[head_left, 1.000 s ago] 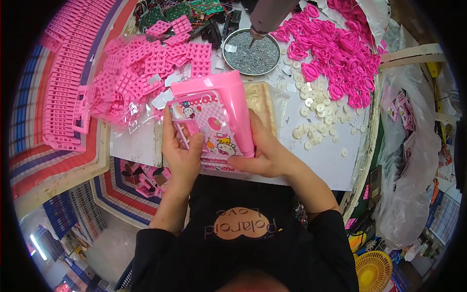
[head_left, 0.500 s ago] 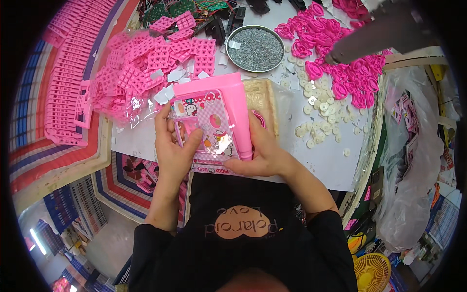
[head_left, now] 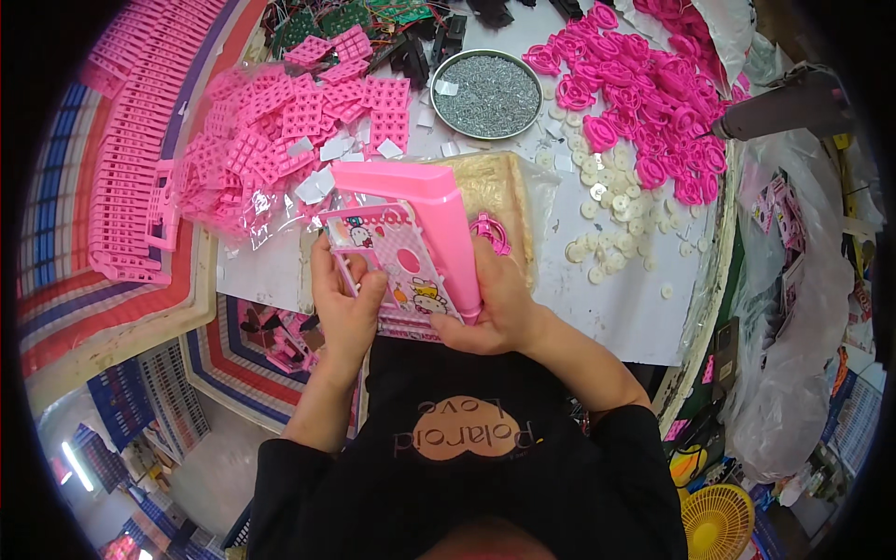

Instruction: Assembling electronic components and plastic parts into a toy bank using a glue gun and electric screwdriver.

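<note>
Both my hands hold a pink plastic toy case (head_left: 453,219) above the worktable. Its front is a printed cartoon panel (head_left: 390,245) with cut-out openings, tilted toward my left. My left hand (head_left: 347,303) grips the left edge, thumb on the front and fingers behind. On the right side wall, my right hand (head_left: 495,303) has its thumb at the lower corner, fingers round the back. Just beyond that hand, a dark pink ring part (head_left: 490,233) shows over a tan padded block (head_left: 509,191). The inside of the case is hidden.
Pink keypad pieces (head_left: 303,112) are heaped at left, near a round tin of small screws (head_left: 487,93). White discs (head_left: 621,210) and dark pink ring parts (head_left: 644,103) spread at right. A dark power screwdriver (head_left: 789,110) hangs at far right. Circuit boards (head_left: 341,17) lie at back.
The case has turned in my hands, its printed front now facing more to my left and its side wall showing wider. The screwdriver has swung to the right, away from the ring parts.
</note>
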Tool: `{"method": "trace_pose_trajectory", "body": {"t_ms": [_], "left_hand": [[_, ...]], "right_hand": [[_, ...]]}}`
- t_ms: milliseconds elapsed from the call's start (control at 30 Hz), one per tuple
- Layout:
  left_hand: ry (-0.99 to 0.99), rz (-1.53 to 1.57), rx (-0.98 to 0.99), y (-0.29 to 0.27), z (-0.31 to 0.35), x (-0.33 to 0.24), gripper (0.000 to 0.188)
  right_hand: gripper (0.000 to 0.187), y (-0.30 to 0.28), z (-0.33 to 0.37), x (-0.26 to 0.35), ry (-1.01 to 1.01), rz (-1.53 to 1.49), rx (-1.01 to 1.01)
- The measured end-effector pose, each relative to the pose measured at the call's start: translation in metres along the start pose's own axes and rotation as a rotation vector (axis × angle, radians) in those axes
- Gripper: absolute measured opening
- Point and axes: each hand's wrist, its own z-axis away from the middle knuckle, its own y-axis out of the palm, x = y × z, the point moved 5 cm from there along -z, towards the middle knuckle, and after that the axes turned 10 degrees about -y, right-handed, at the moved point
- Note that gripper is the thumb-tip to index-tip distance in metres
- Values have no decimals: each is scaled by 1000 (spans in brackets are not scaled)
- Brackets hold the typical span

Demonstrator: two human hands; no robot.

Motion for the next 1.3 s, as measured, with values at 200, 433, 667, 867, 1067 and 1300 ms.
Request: {"method": "trace_pose_trajectory", "body": {"t_ms": [200,433,667,867,1067,1300], "left_hand": [[16,-138,35,2,-1,-13,52],[-157,41,-29,-14,-34,-14,35],[-102,109,-141,-22,-36,-10,34],[-87,93,-165,-19,-33,-11,34],[38,7,-100,-14,-38,-23,38],[-139,-1,-53,6,-25,-37,65]], "right_hand": [[76,-11,-14,-2,25,-260,15],[83,1,-11,-10,393,-750,-178],[89,-7,2,1,456,-772,-47],[83,-6,5,11,429,-862,-60],[78,-9,4,16,172,-486,-18],[66,2,9,4,178,-420,-132]]}}
